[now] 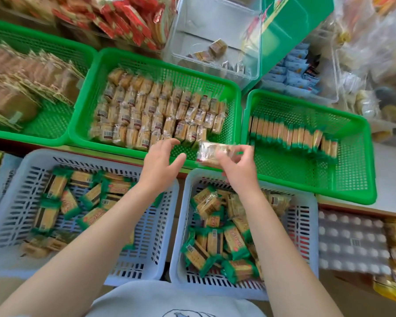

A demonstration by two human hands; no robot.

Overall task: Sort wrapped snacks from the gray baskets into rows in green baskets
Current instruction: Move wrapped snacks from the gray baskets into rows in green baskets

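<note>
Pinching one clear-wrapped tan cracker packet (212, 153) between thumb and fingertips, our right hand (237, 165) holds it in the air above the near rim of the middle green perforated plastic basket (146, 62), right where that basket meets the right-hand green basket (361, 156). Our left hand (161, 160) hovers just beside the packet at its 9 o'clock, fingers loosely spread and holding nothing.

The packet's long axis runs roughly from 9 to 3 o'clock, lying across the line of travel; motion blur hides which end bears the label. The packets already rowed in the middle basket (158, 115) stand on edge with their long sides running 6 to 12, so we judge ours needs a quarter turn before it goes down.

To do this well, we should let the free hand steady the end of the front row at about 12 o'clock from our wrists, then slip the packet upright into the gap at the row's right end, pressing it snug so the row does not topple.

Below our forearms sit two gray slotted baskets, left (16, 186) and right (304, 225), with loose green-wrapped snacks (234, 242).
</note>
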